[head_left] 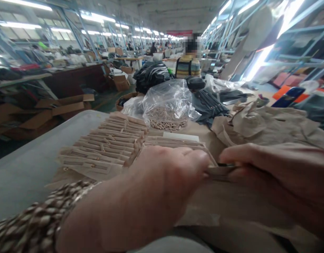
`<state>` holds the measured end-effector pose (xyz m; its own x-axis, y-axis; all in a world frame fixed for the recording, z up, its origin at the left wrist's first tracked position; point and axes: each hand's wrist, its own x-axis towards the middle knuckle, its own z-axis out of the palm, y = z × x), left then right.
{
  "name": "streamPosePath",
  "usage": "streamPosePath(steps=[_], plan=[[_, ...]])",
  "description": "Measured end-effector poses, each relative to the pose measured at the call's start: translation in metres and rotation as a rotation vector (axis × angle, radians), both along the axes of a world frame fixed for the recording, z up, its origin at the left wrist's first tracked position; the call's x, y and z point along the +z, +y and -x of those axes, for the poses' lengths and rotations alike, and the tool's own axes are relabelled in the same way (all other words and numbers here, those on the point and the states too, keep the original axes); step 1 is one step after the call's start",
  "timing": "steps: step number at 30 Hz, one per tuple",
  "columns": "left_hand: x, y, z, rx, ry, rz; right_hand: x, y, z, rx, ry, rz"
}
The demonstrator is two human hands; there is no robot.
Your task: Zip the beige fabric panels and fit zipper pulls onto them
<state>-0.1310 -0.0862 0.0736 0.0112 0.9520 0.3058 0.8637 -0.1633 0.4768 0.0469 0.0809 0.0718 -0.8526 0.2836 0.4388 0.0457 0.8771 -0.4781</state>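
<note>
Pinching now: left hand and right hand both closed on thin beige strip, just right of stack. Likely risks: strip slipping if pinch loosens; left forearm brushing stack, scattering rows. Bag behind stack, well apart.

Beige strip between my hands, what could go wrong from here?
The beige strip seems pinched only at the fingertips of the left hand and right hand, so it could slip out. The stack of strips lies loosely fanned out close beside the left hand; a sideways sweep might scatter it.
</note>
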Motion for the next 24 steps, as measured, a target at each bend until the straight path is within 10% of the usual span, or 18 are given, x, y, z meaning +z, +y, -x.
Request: streamPosePath(steps=[7, 11, 24], plan=[[-0.079, 0.024, 0.072, 0.088, 0.039, 0.416, -0.114, 0.042, 0.027, 0.069, -0.494, 0.244], [-0.122, 0.048, 0.082, 0.174, 0.239, 0.483, -0.161, 0.057, 0.045, -0.066, -0.569, 0.022], [-0.15, 0.068, 0.055, 0.319, 0.572, 0.423, -0.186, 0.066, 0.07, -0.018, -0.56, -0.114]])
